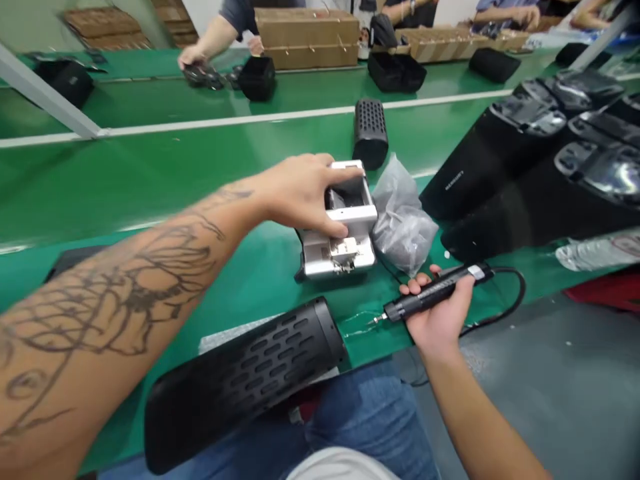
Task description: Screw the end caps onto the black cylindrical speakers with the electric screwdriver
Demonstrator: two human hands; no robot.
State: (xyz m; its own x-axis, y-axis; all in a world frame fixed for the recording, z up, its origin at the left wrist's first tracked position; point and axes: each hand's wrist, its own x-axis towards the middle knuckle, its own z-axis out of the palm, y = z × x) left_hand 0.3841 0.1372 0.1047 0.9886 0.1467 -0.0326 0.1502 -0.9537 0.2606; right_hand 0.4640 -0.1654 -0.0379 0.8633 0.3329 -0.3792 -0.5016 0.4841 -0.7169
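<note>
My left hand (306, 193) reaches across the green bench and grips a silver metal box (353, 215), with the thumb on its near side and the forefinger along its far edge. The box has an open hollow on top and a small metal mechanism at the front. My right hand (440, 310) is wrapped around a black corded electric screwdriver (433, 291), its bit pointing left. Below my left hand, a long black slotted housing (250, 380) lies at the bench's near edge. A plastic bag (404, 223) with indistinct contents sits right of the box.
Several tall black housings (465, 173) with shiny ends stand at the right. A perforated black part (371, 133) sits beyond the box. Across the bench are cardboard boxes (307, 40), more black parts (257, 78) and another person's hand (193, 59). A metal post (50, 90) slants at the left.
</note>
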